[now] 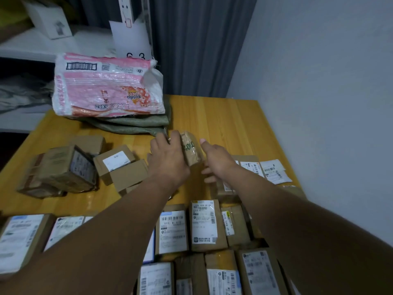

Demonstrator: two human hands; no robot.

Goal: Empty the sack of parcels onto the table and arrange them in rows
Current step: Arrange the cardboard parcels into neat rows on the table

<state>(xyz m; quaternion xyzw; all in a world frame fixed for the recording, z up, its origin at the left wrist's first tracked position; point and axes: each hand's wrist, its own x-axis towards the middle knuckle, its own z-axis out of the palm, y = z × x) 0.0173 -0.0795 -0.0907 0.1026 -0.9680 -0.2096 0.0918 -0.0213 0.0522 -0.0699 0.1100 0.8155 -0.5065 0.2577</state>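
A small brown taped parcel [191, 149] with green print is held tilted above the middle of the wooden table [223, 118]. My left hand [168, 158] grips its left side. My right hand [217, 160] is just right of it, fingers spread, not clearly touching. The pink and white woven sack [106, 86] lies flattened at the table's far left, on folded green sacks [136, 123]. Labelled cardboard parcels [204, 224] lie in rows along the near edge, partly hidden by my forearms. Several loose boxes [119, 165] sit in a jumble at the left.
A white wall [319, 81] runs close along the table's right edge. White shelving [42, 43] with a small box stands behind the table at the left, and a dark curtain [191, 43] hangs at the back. Bare wood shows at the table's far right.
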